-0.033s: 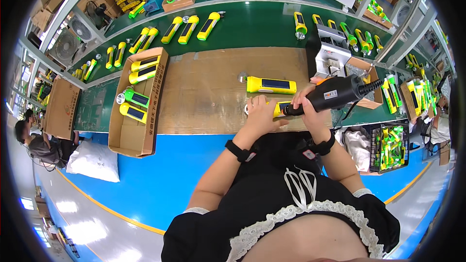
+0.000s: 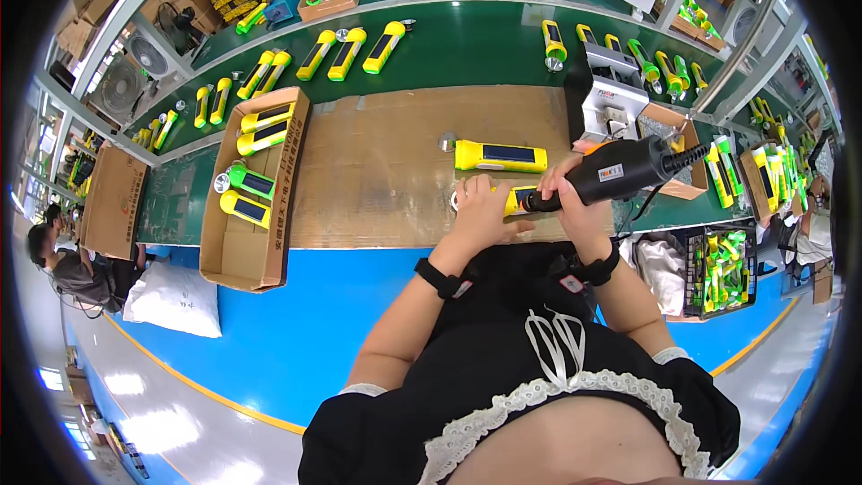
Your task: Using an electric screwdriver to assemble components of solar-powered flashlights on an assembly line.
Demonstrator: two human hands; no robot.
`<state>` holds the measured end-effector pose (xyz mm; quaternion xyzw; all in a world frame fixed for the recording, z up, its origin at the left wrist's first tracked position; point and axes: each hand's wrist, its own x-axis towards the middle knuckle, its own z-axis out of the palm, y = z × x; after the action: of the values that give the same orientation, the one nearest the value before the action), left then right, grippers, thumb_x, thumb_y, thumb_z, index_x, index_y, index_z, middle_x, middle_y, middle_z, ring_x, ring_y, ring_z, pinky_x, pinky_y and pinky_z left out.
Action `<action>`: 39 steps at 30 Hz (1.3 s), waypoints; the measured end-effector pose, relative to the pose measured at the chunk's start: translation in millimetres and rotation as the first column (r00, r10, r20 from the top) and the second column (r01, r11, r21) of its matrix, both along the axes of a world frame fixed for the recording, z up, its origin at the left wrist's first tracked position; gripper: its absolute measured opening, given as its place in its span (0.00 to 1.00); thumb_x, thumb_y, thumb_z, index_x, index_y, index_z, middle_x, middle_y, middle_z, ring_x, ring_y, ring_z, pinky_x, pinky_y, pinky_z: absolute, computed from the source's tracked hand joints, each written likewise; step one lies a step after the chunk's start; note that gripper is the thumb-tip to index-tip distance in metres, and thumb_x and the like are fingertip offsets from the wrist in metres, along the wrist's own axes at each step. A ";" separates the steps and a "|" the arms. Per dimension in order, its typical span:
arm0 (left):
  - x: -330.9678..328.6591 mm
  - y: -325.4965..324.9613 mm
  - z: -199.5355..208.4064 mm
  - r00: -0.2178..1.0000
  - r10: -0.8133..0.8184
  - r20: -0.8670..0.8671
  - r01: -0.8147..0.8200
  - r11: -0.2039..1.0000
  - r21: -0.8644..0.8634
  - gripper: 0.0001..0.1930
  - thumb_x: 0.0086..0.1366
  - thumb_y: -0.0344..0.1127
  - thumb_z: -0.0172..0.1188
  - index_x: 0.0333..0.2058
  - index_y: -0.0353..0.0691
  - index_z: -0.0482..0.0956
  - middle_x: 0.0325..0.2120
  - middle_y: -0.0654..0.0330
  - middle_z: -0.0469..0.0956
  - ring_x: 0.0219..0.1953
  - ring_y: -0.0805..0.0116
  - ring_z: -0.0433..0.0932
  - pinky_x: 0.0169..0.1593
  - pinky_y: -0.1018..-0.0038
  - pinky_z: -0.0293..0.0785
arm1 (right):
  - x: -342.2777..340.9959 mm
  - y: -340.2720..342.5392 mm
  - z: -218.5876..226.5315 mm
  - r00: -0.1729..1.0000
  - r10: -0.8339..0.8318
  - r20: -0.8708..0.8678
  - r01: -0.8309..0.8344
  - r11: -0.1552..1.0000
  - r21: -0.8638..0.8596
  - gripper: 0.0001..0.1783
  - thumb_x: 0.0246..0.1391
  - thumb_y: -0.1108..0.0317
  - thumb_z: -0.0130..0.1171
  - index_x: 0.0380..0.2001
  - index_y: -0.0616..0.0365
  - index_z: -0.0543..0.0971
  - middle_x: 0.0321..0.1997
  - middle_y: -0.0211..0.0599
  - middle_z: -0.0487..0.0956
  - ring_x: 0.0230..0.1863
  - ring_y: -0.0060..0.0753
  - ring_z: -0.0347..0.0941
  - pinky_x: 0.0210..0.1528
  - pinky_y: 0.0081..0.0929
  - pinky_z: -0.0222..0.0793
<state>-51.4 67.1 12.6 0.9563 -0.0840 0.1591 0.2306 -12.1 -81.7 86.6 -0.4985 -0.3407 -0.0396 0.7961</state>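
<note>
My left hand [image 2: 480, 213] grips a yellow flashlight [image 2: 514, 201] and presses it down on the cardboard sheet; my fingers cover much of it. In my right hand [image 2: 576, 198] is a black electric screwdriver [image 2: 620, 172], held nearly level with its tip end against the flashlight's right end. The exact contact point is hidden by the tool and fingers. Just beyond lies a second yellow flashlight [image 2: 500, 156] with a dark solar panel, its round reflector piece [image 2: 447, 141] off its left end.
A long cardboard box [image 2: 289, 180] with several flashlights stands left of the cardboard sheet [image 2: 377, 162]. At right are a silver-and-black machine [image 2: 611, 108] and a small carton of screws [image 2: 687, 157]. Several flashlights line the green bench [image 2: 449, 58]. A black crate [image 2: 721, 271] sits below right.
</note>
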 end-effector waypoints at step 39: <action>0.9 -1.3 -10.9 0.994 0.026 0.103 -0.022 0.999 -0.038 0.27 0.46 0.48 0.67 0.43 0.41 0.74 0.35 0.51 0.67 0.43 0.50 0.65 0.52 0.56 0.56 | 7.3 13.7 -1.6 0.994 -0.104 -0.018 0.101 0.987 -0.123 0.24 0.50 0.82 0.50 0.51 0.60 0.57 0.26 0.35 0.69 0.24 0.28 0.70 0.33 0.28 0.70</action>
<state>-50.5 65.9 1.7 0.9433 -0.0814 0.2125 0.2417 -4.8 -67.9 85.0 -0.5633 -0.3067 -0.0536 0.7653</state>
